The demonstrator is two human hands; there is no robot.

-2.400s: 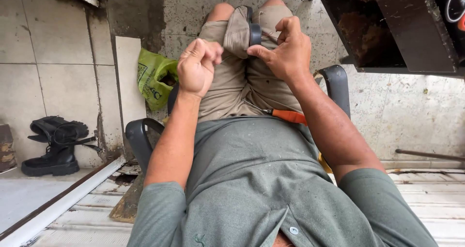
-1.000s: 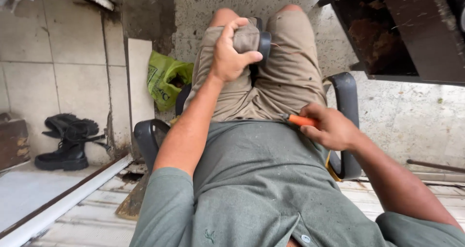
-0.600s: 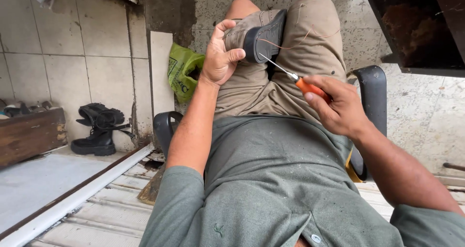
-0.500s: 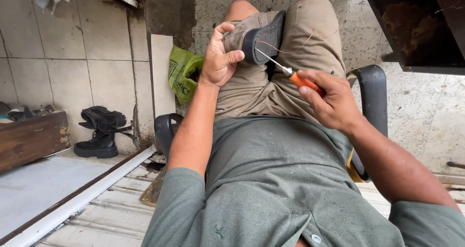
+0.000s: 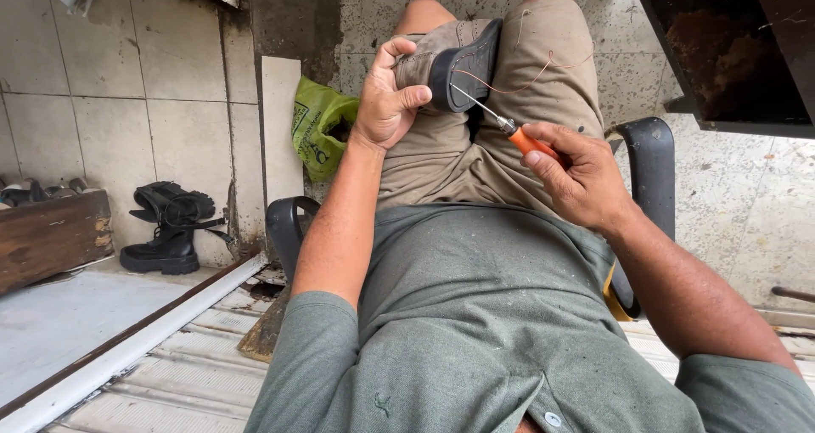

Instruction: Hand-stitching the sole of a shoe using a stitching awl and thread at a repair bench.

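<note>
I sit in a chair with a tan shoe (image 5: 447, 47) with a dark sole clamped between my knees. My left hand (image 5: 386, 98) grips the shoe's side, thumb against the sole. My right hand (image 5: 577, 174) holds an orange-handled awl (image 5: 518, 136); its thin metal tip touches the dark sole edge. A reddish thread (image 5: 531, 81) runs from the sole across my right thigh.
The chair's black armrests (image 5: 649, 165) flank my lap. A green plastic bag (image 5: 321, 127) lies on the floor left of my leg. A pair of black boots (image 5: 170, 225) sits by the tiled wall, a wooden box (image 5: 51, 238) at far left, a dark rusty cabinet (image 5: 730, 51) at upper right.
My right hand picked up the awl from my lap and brought its tip to the shoe's sole. My left hand kept holding the shoe, shifting its grip to the side.
</note>
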